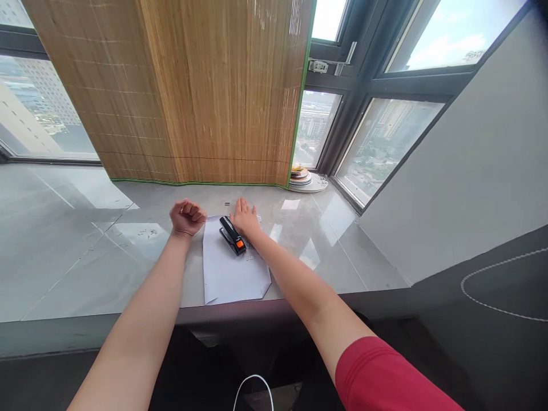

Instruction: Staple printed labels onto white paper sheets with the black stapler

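Stapler (233,235), black w/ an orange patch on the end nearest me, lies at a slant on the white paper (233,282), upper half, on the tiled ledge (85,274). R hand (245,220) is palm-down at the paper's top right, fingers out straight & a bit spread, gripping nothing I can see; its thumb side is right by the stapler's far end, can't tell if they touch. L hand (187,218) is curled into a loose fist just off the paper's top left corner; can't tell if anything's inside.

Handling, my guess: stapler's stiff, fairly solid for its size, prob. smooth on top, so best held round the mid-body, thumb one side, fingers the other. Paper's light, floppy, creases easily & would prob. slide on glossy tile; take it flat by the edges, esp. w/ the near L corner looking a bit curled.
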The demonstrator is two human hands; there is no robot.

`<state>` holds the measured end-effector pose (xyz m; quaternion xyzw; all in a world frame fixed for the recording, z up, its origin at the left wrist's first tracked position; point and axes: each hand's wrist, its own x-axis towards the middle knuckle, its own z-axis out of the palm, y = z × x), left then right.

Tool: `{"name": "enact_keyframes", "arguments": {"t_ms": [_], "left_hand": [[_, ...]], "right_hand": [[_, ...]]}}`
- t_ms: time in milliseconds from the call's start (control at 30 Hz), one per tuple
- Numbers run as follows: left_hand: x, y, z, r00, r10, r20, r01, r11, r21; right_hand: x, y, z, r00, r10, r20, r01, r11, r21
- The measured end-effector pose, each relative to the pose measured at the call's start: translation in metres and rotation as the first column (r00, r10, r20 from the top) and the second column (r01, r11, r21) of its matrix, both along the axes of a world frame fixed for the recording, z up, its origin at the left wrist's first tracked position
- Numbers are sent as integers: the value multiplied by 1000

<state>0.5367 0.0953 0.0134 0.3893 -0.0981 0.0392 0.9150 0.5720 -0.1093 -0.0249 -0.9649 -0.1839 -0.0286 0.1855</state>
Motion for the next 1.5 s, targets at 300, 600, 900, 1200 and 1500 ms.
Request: {"name": "enact_keyframes", "arguments": {"t_ms": [300,600,900,1200,1500], "left_hand": [[-1,-36,-4,998,-55,-7,52,884,464],[-2,-72,-23,938,-258,232,-196,157,968],[-2,-72,-23,941,-246,232,-220,77,973],[2,-71,-24,958,-232,168,-156,70,985],[-1,-83,-11,956,-231,183,-207,-86,974]], "right_hand": [[2,-87,2,993,-121,18,122,991,-58],[-5,-108,16,978,-179,110,162,976,146],[-74,-137,39,994,93,-62,-72,956,283],[-20,-169,49,955,279,97,-291,830,476],[-3,-181,26,926,375,32,-344,806,481]]}}
